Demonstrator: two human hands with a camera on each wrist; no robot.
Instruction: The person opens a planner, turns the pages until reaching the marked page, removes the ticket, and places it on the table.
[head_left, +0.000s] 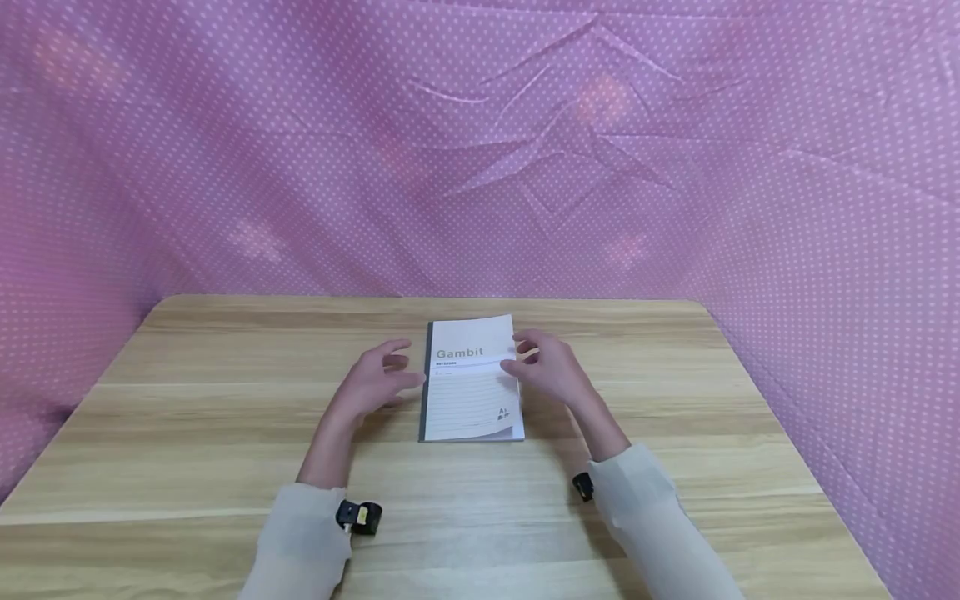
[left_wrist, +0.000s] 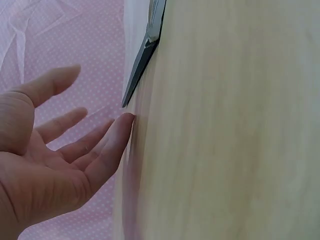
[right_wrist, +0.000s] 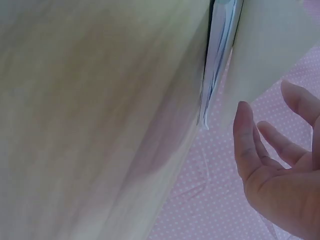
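Note:
A closed notebook with a white cover, gold "Gambit" lettering and a dark spine lies on the table in the head view. Its cover lifts slightly at the lower right corner. My left hand is by the spine, fingers parted and holding nothing. In the left wrist view, the dark notebook spine is just beyond the fingertips. On the other side, my right hand hovers at the right edge, its thumb overlapping the cover from above. The right wrist view has the page edges beside loosely bent fingers, with the raised cover above.
The wood-grain table extends around the notebook. Pink dotted cloth hangs behind the table and along both sides. Small black devices sit at both wrists, the left device by the pale sleeve cuff.

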